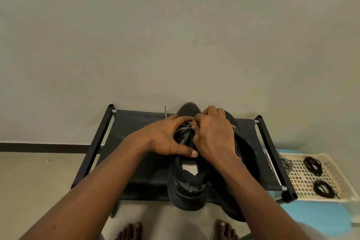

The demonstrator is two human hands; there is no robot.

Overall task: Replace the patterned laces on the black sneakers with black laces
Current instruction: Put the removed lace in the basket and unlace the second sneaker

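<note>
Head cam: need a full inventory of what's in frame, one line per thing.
rack: 1, black frame and fabric shelf, on the floor against the wall.
black sneakers: 2, black, side by side on the rack; the right one is partly hidden by the arm.
tray: 1, cream, perforated, right of the rack.
patterned laces: 2, black-and-white; one in the sneaker under the hands, one at the tray's rack-side edge.
black laces: 2 coiled bundles, black, in the tray.
blue surface: 1, light blue, under the tray.
left hand: 1, grips that sneaker's upper.
right hand: 1, pinches the lace there.
bare feet: 2, bottom edge.
</note>
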